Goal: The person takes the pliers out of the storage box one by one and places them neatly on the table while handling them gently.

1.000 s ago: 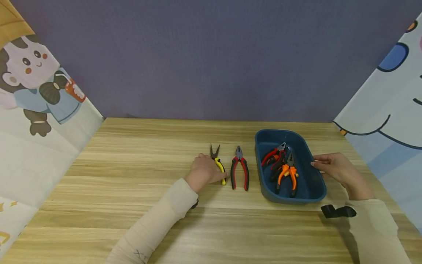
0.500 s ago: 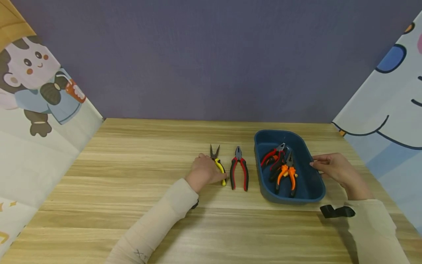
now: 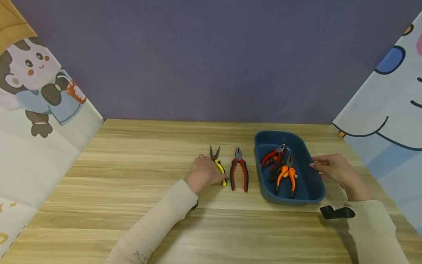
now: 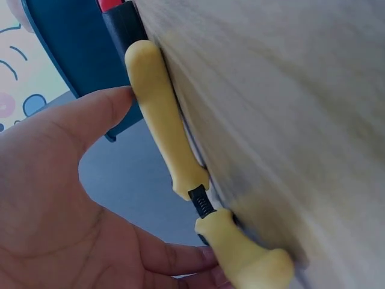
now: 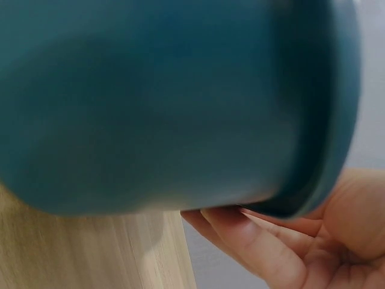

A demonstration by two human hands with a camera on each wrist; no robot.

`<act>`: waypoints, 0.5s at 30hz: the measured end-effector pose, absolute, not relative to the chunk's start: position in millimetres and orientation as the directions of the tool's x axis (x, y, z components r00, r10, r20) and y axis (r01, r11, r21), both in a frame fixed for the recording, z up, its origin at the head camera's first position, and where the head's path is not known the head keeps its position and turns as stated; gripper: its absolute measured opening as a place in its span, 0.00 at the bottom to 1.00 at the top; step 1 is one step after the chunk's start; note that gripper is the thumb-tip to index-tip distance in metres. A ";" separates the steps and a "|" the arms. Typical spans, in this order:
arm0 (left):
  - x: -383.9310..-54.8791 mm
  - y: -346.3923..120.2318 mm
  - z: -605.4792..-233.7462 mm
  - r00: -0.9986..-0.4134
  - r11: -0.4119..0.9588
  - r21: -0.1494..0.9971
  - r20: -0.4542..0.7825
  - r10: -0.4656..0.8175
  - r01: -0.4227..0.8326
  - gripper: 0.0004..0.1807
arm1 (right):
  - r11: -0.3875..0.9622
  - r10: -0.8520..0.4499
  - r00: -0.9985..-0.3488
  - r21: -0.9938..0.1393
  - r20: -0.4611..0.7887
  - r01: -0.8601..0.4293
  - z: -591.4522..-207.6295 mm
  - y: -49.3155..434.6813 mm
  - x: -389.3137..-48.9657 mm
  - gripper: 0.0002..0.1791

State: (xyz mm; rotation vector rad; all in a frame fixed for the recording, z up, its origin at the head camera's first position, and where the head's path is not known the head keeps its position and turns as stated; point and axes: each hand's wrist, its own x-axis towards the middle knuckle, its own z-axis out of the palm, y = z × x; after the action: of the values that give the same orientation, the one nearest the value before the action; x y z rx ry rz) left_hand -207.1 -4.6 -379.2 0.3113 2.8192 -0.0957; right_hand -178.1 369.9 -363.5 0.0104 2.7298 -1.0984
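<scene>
Pliers with yellow handles need even squeezing from my left grip, which holds both wide-spread, while my right grip pinches the bin.

Wood-grain tabletop, plain grey-purple backdrop behind, cartoon-printed panels either side.

Yellow pliers splayed, apparently flat; blue bin upright

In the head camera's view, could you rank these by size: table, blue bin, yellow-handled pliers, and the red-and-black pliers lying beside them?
1. Table
2. Blue bin
3. Unsure: yellow-handled pliers and red-and-black pliers; they look alike in size, and the left hand hides part of the yellow pair.
</scene>
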 end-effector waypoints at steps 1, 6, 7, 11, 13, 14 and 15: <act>-207.0 -5.0 -378.5 -0.931 0.973 -0.038 -0.298 0.208 0.230 0.54 | 0.723 -0.067 -0.980 -0.686 -0.186 0.081 -363.7 369.8 -178.3 0.28; -207.0 -6.5 -373.5 -0.933 0.963 -0.076 -0.277 0.230 0.260 0.49 | 0.727 -0.076 -0.983 -0.684 -0.168 0.061 -364.4 369.7 -178.6 0.28; -207.2 -6.4 -372.1 -0.932 0.961 -0.078 -0.276 0.233 0.264 0.48 | 0.730 -0.078 -0.984 -0.681 -0.161 0.054 -364.5 370.0 -178.6 0.27; -207.8 -5.6 -366.7 -0.933 0.960 -0.067 -0.266 0.244 0.271 0.45 | 0.730 -0.084 -0.985 -0.682 -0.150 0.041 -364.8 371.2 -178.8 0.27; -208.0 -5.0 -364.6 -0.934 0.961 -0.059 -0.259 0.248 0.271 0.44 | 0.725 -0.084 -0.984 -0.687 -0.156 0.048 -365.0 371.7 -178.8 0.27; -208.0 -4.7 -363.5 -0.935 0.960 -0.062 -0.250 0.251 0.274 0.44 | 0.723 -0.083 -0.984 -0.689 -0.160 0.051 -365.2 371.9 -178.8 0.27; -207.9 -4.4 -362.2 -0.936 0.959 -0.068 -0.244 0.253 0.277 0.44 | 0.723 -0.082 -0.983 -0.689 -0.164 0.054 -365.6 371.9 -178.9 0.27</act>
State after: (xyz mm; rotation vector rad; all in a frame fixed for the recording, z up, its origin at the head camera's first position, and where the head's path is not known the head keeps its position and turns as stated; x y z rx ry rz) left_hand -207.9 -4.4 -362.2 0.3943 2.8756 -0.1479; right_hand -178.9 371.9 -365.6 -0.0222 2.7434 -1.1054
